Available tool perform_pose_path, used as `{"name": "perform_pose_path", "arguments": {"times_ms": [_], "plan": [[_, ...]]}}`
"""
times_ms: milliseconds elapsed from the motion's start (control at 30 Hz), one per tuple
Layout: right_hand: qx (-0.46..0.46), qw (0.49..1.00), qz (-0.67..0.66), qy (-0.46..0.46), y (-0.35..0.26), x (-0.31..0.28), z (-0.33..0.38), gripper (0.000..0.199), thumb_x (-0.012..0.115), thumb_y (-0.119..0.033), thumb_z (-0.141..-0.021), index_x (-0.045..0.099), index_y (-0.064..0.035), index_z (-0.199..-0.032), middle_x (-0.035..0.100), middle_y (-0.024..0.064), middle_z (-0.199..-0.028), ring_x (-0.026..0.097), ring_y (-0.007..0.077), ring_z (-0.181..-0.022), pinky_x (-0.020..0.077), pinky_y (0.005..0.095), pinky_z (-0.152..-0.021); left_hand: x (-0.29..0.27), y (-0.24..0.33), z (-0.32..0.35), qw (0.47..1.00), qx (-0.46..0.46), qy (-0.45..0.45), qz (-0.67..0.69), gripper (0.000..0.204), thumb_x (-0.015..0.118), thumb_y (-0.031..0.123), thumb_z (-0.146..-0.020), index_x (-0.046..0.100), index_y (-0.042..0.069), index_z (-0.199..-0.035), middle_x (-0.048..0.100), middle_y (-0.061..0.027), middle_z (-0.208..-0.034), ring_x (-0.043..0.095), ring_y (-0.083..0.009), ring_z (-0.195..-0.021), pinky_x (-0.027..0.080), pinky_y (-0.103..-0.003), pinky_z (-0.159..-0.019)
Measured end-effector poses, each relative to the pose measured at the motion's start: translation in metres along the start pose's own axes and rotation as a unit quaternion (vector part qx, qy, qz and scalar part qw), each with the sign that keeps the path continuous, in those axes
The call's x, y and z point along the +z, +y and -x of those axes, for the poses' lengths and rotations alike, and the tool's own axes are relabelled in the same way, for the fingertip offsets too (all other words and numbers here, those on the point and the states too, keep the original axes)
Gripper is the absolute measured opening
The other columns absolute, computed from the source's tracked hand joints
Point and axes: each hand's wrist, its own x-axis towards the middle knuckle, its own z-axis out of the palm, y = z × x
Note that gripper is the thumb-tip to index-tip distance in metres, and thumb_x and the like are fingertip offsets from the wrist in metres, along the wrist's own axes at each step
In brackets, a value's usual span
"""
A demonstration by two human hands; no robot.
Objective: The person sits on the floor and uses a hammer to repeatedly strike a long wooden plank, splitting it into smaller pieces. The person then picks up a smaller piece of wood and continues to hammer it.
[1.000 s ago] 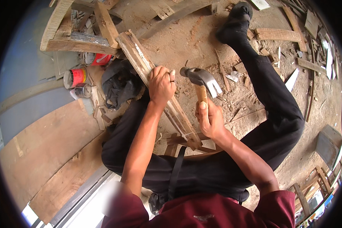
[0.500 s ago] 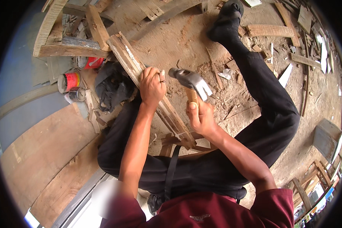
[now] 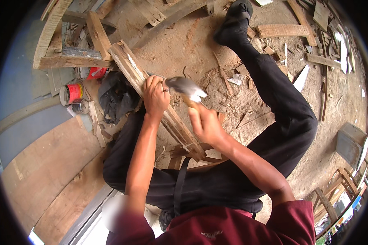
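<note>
A worn wooden beam with a grooved, whitish-streaked face slants across in front of me, its near end at my lap. My left hand is closed over its middle, fingers curled round the edge; whether a small thing is pinched there is hidden. In my right hand is a claw hammer, gripped by its wooden handle. The metal head, smeared by motion, is right beside the fingers of my left hand, its claw turned to the right.
Joined wooden framing stands at the far left, beside red-labelled cans and a black plastic bag. Wood scraps and a curved plank lie on the dusty floor. My bent leg extends right; a grey metal container is beyond it.
The hammer has swung left, its head now right at my left hand. My left hand keeps its hold on the beam. The whole view has shifted slightly.
</note>
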Motion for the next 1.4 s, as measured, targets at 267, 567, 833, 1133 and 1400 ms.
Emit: {"name": "perform_pose_path", "arguments": {"times_ms": [267,567,833,1133,1400], "plan": [[0.049,0.993,0.085,-0.071,0.004,0.003,-0.005,0.037,0.050,-0.031,-0.101,0.055,0.0020,-0.085,0.054,0.0212,-0.056,0.057,0.0400,-0.051,0.0444,0.0434,-0.051,-0.002,-0.004,0.002,1.000,0.009,-0.001,0.006,0.015,0.051,0.010,-0.083,0.060,-0.001,-0.082,0.060,-0.0134,-0.093,0.055,-0.0339,-0.100,0.042,-0.046,-0.090],[0.048,0.989,0.127,-0.063,0.013,0.003,-0.008,0.032,0.049,-0.028,-0.101,0.053,0.0010,-0.088,0.052,0.0202,-0.055,0.056,0.0395,-0.051,0.0438,0.0408,-0.050,0.000,-0.002,0.007,1.000,0.002,0.008,0.005,0.020,0.051,0.015,-0.089,0.058,0.002,-0.075,0.060,-0.0096,-0.089,0.056,-0.0292,-0.095,0.043,-0.044,-0.086],[-0.025,0.999,-0.022,0.009,0.004,-0.009,0.004,0.036,0.046,-0.033,-0.103,0.053,-0.0006,-0.089,0.052,0.0170,-0.059,0.055,0.0315,-0.050,0.0441,0.0401,-0.053,0.000,-0.005,0.003,0.998,0.023,0.030,0.044,0.025,0.061,0.020,-0.093,0.057,0.002,-0.077,0.059,-0.0088,-0.086,0.056,-0.0305,-0.093,0.044,-0.045,-0.084],[0.049,0.998,-0.027,0.028,0.019,-0.009,-0.006,0.049,0.045,-0.043,-0.102,0.054,0.0016,-0.083,0.049,0.0155,-0.056,0.050,0.0244,-0.050,0.0426,0.0395,-0.054,-0.024,-0.021,0.015,0.987,0.093,0.008,0.130,0.019,0.080,0.010,-0.074,0.068,0.006,-0.088,0.071,-0.0049,-0.086,0.064,-0.0292,-0.104,0.042,-0.049,-0.099],[0.066,0.998,-0.019,-0.012,0.003,-0.017,-0.012,0.052,0.045,-0.045,-0.101,0.057,0.0032,-0.084,0.053,0.0211,-0.057,0.057,0.0353,-0.053,0.0453,0.0432,-0.055,-0.015,-0.030,0.025,0.987,0.106,-0.023,0.119,0.031,0.042,0.028,-0.104,0.064,0.008,-0.096,0.070,-0.0011,-0.095,0.062,-0.0250,-0.108,0.031,-0.053,-0.109]]}}
